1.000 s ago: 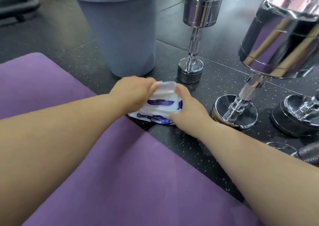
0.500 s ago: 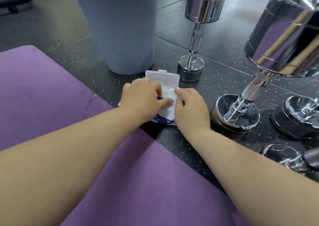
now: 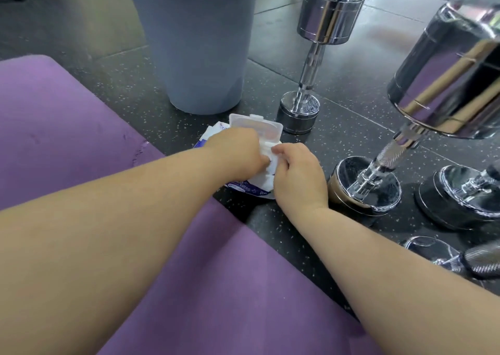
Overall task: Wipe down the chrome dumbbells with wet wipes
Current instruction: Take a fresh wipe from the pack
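Note:
A white and blue wet wipes pack (image 3: 244,186) lies on the dark floor at the edge of the purple mat, its clear flip lid (image 3: 257,127) standing open. My left hand (image 3: 238,151) rests on the pack, fingers curled at its opening. My right hand (image 3: 296,173) pinches a white wipe (image 3: 272,162) at the opening. A small chrome dumbbell (image 3: 313,56) stands upright just behind the pack. A large chrome dumbbell (image 3: 422,105) stands on end to the right. Beside it, another chrome dumbbell (image 3: 465,192) shows only its base.
A grey-blue plastic bin (image 3: 197,43) stands on the floor behind the pack. The purple mat (image 3: 67,127) covers the near left. A further chrome dumbbell (image 3: 460,257) lies on its side at the right edge, partly behind my right forearm.
The pack's lid went from nearly closed to standing open. My right hand moved from the pack's side to its opening and took hold of a wipe. The view shifted closer.

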The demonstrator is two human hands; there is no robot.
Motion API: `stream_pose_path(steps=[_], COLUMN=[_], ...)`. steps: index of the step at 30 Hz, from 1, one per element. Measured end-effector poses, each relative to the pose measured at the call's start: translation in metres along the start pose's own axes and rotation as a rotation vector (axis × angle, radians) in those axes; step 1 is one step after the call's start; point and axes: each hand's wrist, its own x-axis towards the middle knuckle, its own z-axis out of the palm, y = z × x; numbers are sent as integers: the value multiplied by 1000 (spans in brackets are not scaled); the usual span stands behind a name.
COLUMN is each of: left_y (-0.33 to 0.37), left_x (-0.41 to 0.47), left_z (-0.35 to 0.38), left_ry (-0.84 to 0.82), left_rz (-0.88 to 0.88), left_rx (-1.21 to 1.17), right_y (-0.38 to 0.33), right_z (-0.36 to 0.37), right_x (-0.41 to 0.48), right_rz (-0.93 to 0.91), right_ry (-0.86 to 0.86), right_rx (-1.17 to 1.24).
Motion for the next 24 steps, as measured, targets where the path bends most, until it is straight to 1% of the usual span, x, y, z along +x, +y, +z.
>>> stream_pose_path(steps=[3, 5, 7, 9, 11, 13, 15, 17, 19, 24], left_y=[5, -4, -16, -25, -28, -31, -34, -36, -36, -39], left_x=[1, 0, -3, -10, -13, -13, -10, -9, -10, -14], left_z=[-4, -12, -17, -18, -17, -13, -11, -9, -9, -11], left_ry=[0, 66, 120, 135, 131, 117, 114, 110, 112, 102], left_rz=[-20, -54, -112, -153, -172, -200, -236, -256, -257, -247], left_rx=[-28, -152, -339, -477, -557, -610, -689, -725, -726, -756], right_y=[-5, -9, -17, -27, -36, -44, -48, -55, -61, -72], right_z=[-3, -8, -12, -12, -12, -15, -15, -11, -9, -16], right_x=[3, 8, 13, 16, 20, 24, 31, 35, 40, 49], right_rz=[6, -4, -36, -109, -165, -129, -100, -140, -172, -275], right_ry=[-12, -27, -55, -113, -185, -265, -301, -312, -339, -576], right_rx=[-67, -208, -304, -364, -435, -422, -440, -554, -603, -715])
